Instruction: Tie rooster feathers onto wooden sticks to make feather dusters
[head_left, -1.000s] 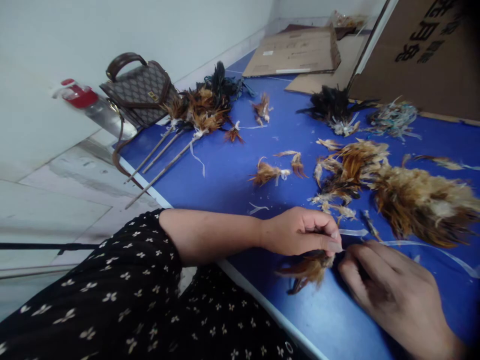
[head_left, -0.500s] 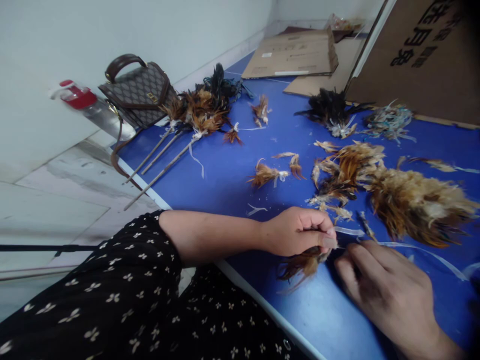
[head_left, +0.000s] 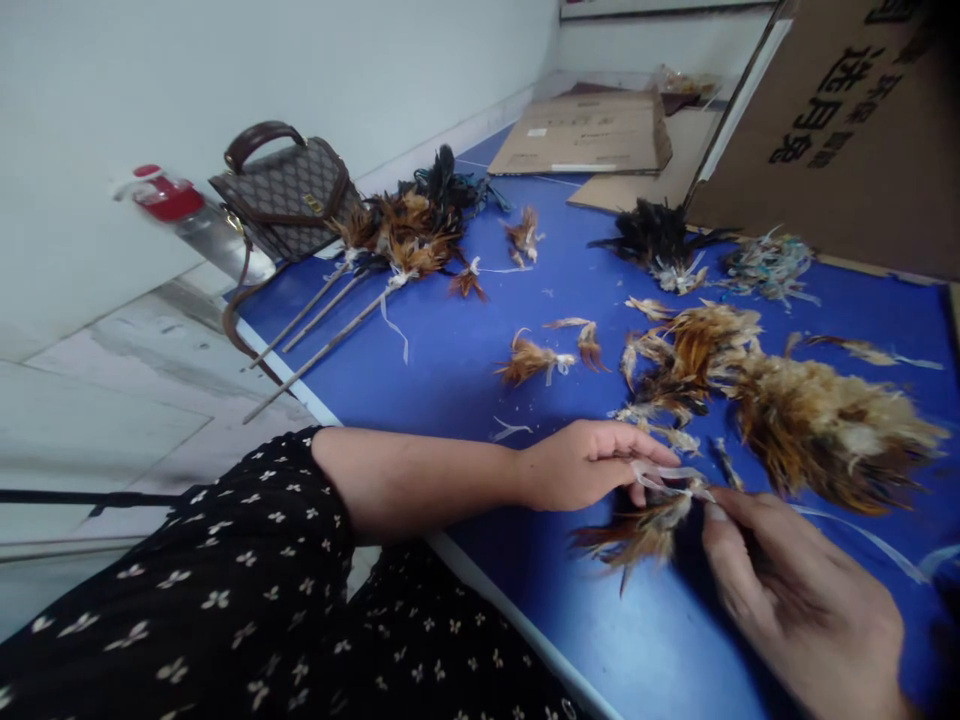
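Note:
A small bunch of brown feathers hangs over the near edge of the table, its tips toward me and its pale quill ends up. My right hand pinches the bunch at those quill ends between thumb and index finger. Just to the left, my left hand has a white plastic ribbon between thumb and fingers. That strip runs from the left fingertips across to the quill ends at the right thumb. Whether it is knotted there I cannot tell.
Loose brown feathers lie beyond my right hand. Black feathers and tangled strips are farther back. Feather-topped sticks lie at the left near a handbag and bottle. Cardboard stands at the back right.
My right hand has moved right and turned, now pinching the quill ends. My left hand has shifted its hold from the feather bunch to the ribbon, and the bunch shows more fully.

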